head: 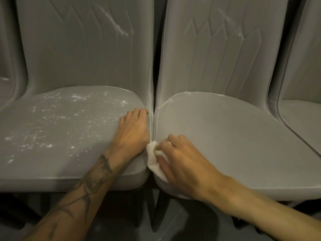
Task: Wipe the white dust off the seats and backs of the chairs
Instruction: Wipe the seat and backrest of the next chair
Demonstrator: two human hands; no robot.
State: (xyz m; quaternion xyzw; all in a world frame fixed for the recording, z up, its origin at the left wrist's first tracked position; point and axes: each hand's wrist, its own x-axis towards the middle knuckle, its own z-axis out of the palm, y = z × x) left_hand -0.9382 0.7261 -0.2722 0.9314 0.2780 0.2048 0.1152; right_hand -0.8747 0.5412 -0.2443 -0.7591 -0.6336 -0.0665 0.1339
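Dust [52,122] is the trouble here, and the biggest share of it lies well to the left of the grip, speckled white across the left seat [57,153]. The right hand [180,162] is pinched around a small white cloth [153,159], fingers curled over it, working it into the narrow seam where the two chairs meet. The left hand [133,134] holds nothing; it lies flat and open on the inner edge of the left seat, just beside the cloth, apparently pressing the cushion aside.

What could go wrong — the left forearm [97,173] lies across the dusty seat, and any drag of it would likely smear the powder into the fabric rather than lift it. The cloth is bunched small, so a loaded wad might simply push dust down into the gap between the chairs, where it would be hard to reach. It could also slip from the pinch and drop through that gap to the floor.

As for how the dust looks: loose flecks and little clumps on the left seat, thickest away from the grip. Above the grip, a long white streak [114,23] crosses the left backrest [78,58], and fainter marks [240,34] sit on the right backrest [217,58]. The right seat [234,136], under and beyond the cloth hand, looks nearly clean (a thin white line shows along its rear edge).
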